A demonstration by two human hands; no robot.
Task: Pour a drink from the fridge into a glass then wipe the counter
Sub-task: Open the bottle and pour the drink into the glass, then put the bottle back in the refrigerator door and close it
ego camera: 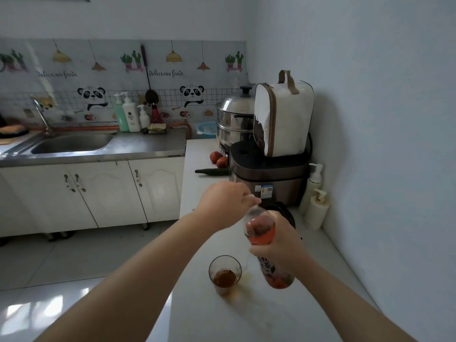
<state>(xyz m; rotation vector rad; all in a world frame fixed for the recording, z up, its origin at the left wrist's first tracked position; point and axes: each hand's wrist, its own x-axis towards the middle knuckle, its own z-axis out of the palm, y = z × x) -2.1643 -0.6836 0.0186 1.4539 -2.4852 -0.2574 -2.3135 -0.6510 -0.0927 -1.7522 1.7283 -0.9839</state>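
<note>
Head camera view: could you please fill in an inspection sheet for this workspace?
Surface: white counter, brown spill beside the glass.
Job's things: glass part-filled with brown drink; bottle beside it.
Clutter: rice cooker, white bag on it, steamer pot, tomatoes, cucumber, pump bottles.
Grips: left hand pinches bottle cap; right hand holds bottle.
Cables: nothing seen.
Surroundings: steel sink, white cupboards, tiled floor.
</note>
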